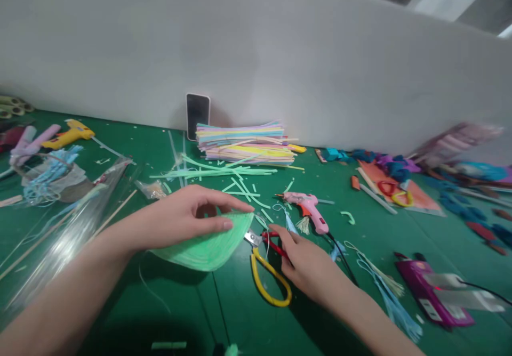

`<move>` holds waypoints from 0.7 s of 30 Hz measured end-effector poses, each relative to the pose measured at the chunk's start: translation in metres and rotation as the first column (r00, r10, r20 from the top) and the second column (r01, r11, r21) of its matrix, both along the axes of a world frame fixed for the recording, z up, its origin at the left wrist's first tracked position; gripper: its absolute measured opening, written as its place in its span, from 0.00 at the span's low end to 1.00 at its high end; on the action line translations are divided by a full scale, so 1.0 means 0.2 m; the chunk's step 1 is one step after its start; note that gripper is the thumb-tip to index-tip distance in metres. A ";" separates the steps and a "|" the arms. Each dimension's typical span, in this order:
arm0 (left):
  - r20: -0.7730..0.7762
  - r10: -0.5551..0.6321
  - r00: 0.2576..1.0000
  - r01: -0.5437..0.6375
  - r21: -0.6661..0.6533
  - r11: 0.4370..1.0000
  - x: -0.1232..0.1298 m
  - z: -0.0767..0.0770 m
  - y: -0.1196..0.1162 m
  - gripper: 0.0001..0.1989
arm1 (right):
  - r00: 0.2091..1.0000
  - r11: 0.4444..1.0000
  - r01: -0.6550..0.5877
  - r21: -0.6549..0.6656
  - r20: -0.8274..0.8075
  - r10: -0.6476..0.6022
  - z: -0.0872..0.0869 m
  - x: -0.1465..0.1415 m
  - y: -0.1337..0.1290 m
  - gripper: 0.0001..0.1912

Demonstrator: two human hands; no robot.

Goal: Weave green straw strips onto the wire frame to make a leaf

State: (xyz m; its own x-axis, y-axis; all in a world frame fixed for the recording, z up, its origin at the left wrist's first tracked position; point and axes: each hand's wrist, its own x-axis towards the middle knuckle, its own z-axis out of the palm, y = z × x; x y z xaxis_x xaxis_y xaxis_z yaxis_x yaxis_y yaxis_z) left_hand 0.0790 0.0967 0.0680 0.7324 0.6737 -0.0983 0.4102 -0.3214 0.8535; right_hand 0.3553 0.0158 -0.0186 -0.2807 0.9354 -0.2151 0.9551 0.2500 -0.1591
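Observation:
My left hand [196, 212] grips a light green, leaf-shaped piece [208, 247] by its upper edge, thumb on the near face. Just right of its pointed tip, my right hand [300, 255] is closed on red-handled pliers [274, 242]. Scissors with a yellow handle [272, 286] lie on the green table beneath the pliers, and their metal part sits close to the green piece. A thin pale cord [262, 223] runs near the tip of the piece and the pliers.
Behind are colored strips [244, 143], loose green strips [216, 172] and a phone [197, 113] against the wall. A pink glue gun [310, 209] lies beyond my right hand; a purple power strip [432, 292] is at right. Clear wrap [80, 239] lies left.

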 end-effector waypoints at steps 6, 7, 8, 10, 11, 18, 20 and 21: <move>-0.055 0.035 0.998 -0.034 0.025 0.999 -0.02 0.02 -0.02 0.18 | 0.984 0.994 0.029 -0.105 -0.172 -0.047 0.05 0.00 0.03 0.33; -0.060 0.032 0.998 -0.031 0.029 0.999 -0.02 0.02 -0.02 0.18 | 0.967 0.989 0.045 -0.141 -0.244 -0.079 0.05 0.01 0.02 0.30; -0.056 0.027 0.998 -0.026 0.033 0.999 -0.03 0.02 -0.03 0.18 | 0.934 0.980 0.065 -0.189 -0.335 -0.127 0.05 0.02 0.01 0.26; -0.021 0.014 1.000 -0.013 0.045 0.999 -0.04 0.03 -0.04 0.18 | 0.790 0.939 0.104 -0.328 -0.546 -0.278 0.03 0.05 -0.02 0.16; -0.001 0.008 1.000 -0.008 0.052 0.999 -0.04 0.03 -0.05 0.18 | 0.669 0.902 0.123 -0.414 -0.637 -0.384 0.02 0.07 -0.03 0.13; -0.006 0.003 1.000 -0.003 0.031 1.000 -0.03 0.01 -0.03 0.17 | -0.129 0.746 0.138 -0.651 -0.759 -0.638 -0.01 0.08 -0.09 0.18; -0.007 -0.005 1.000 0.005 0.010 1.000 -0.03 -0.01 -0.02 0.17 | -0.169 0.782 0.147 -0.605 -0.795 -0.583 0.03 0.07 -0.10 0.17; 0.000 -0.010 1.000 0.010 0.003 1.000 -0.03 -0.02 -0.02 0.17 | -0.168 0.806 0.148 -0.574 -0.817 -0.551 0.04 0.07 -0.11 0.18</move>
